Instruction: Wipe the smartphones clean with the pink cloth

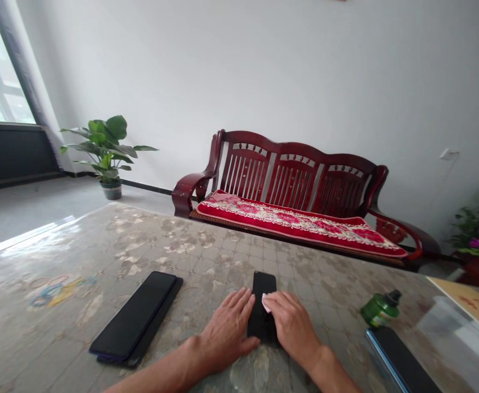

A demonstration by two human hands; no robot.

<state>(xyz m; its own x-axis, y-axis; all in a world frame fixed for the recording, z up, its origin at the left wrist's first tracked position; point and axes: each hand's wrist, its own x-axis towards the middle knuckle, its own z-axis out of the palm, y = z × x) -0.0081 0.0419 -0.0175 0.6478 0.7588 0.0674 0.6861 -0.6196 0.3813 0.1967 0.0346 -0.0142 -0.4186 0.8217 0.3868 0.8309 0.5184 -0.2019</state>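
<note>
Head view: table [223, 262] covered in floral patterning.
Middle phone [264, 281]: laid well in from the far edge, touched by the flattened left hand [228, 328].
Pale wad [266, 303]: pinched in the right hand [294, 328], over the middle phone.
Room: wooden bench [291, 180] set beyond the far edge, potted plant [111, 189] off the far left corner.

patterned table [223, 254] | coloured bands [57, 290] | stacked slabs [139, 312] | black phone [259, 317] | green bottle [380, 310] | blue-edged phone [403, 360]

Head camera, one: worn on the person's head, facing forward and down across the bench [219, 256]. Near field in my feed: left hand [228, 326] and right hand [294, 325], low centre. Far field: wooden settee [292, 177], pale wall [239, 65]; window [2, 71] at left edge.
</note>
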